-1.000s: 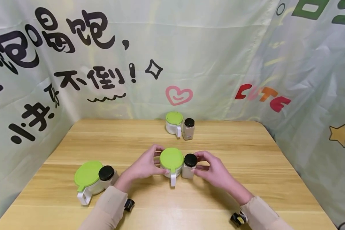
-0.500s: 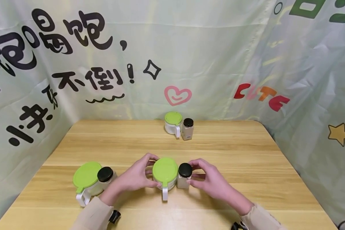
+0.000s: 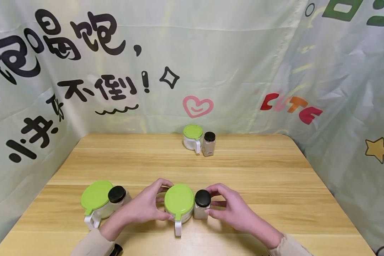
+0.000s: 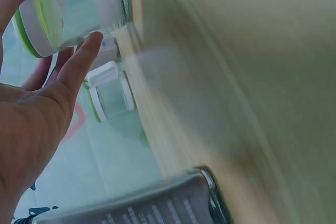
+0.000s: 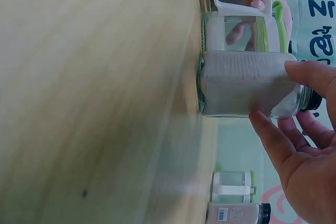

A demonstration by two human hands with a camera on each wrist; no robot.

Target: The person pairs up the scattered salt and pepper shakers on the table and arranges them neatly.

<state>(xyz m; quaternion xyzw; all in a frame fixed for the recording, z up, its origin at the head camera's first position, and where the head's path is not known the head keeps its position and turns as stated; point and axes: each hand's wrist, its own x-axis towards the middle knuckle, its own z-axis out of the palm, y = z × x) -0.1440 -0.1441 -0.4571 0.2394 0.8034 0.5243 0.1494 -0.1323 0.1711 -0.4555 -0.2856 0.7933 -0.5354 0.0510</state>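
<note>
A glass seasoning jar with a green lid and white handle stands upright near the front middle, its handle toward me. My left hand grips its left side with thumb and fingers. Close against the jar's right side stands a square spice bottle with a black cap. My right hand holds that bottle between thumb and fingertips. Through the right wrist view, pale contents show inside the bottle, and its base is at the tabletop. Part of the jar is out of frame in the left wrist view.
Left of my left hand, another green-lidded jar stands beside a black-capped bottle, close to my forearm. A third such jar and bottle stand at the back of the wooden table. Printed cloth hangs behind.
Both hands have brought the jar and the spice bottle toward me and slightly left, side by side. The other jars and bottles stay put; the head view has shifted slightly.
</note>
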